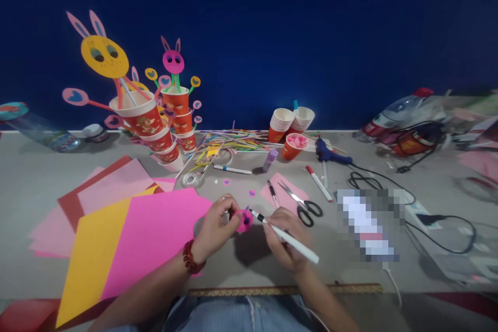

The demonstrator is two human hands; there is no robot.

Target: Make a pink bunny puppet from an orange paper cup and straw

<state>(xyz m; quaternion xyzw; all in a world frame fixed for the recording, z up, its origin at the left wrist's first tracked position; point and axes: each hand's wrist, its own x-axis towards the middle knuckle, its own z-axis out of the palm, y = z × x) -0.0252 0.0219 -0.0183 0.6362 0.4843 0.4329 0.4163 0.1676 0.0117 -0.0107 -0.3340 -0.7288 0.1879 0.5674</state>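
Grey tabletop (23,181): near its front edge, the left hand (218,225) pinches a pink disc (246,223); the right hand (294,224) grips a white marker (305,252).

A small, round, bright pink paper piece (245,221), dark spots on its face and a bit of blue at its top, is held up above the surface (229,270), short of the front edge, its left side partly hidden. The white marker (293,244) slants above the surface just beside it, its narrow dark tip aimed at the blue bit and its blunt end down toward the front edge; whether they touch is unclear.
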